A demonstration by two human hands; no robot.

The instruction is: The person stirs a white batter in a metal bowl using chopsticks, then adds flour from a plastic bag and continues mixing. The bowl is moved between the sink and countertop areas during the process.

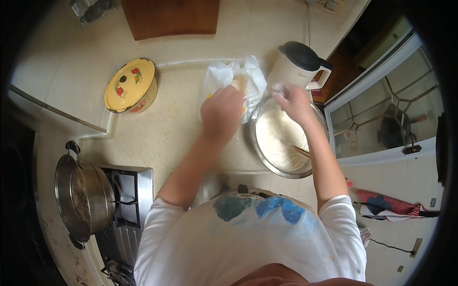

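Note:
My left hand [222,111] is curled at the near side of a white plastic bag [256,77] with pale powder, likely flour, inside. Its fingertips are hidden beneath the blurred hand, so a grip on the bag cannot be confirmed. Over the far rim of a large metal bowl [254,144] is my right hand [294,102], fingers bent and whitened with powder. Motion blur hides whether anything is pinched there. White flour-like powder [273,128] covers the inside of the bowl. Chopsticks [298,150] rest in it, leaning towards the right rim, partly behind my right forearm.
A white Midea kettle [291,68] with a black lid stands behind the bowl. Back left is a yellow lidded enamel pot [130,85]. A steel pot [96,200] sits on the gas stove [127,228] at left. A glazed door [384,107] borders the counter's right side.

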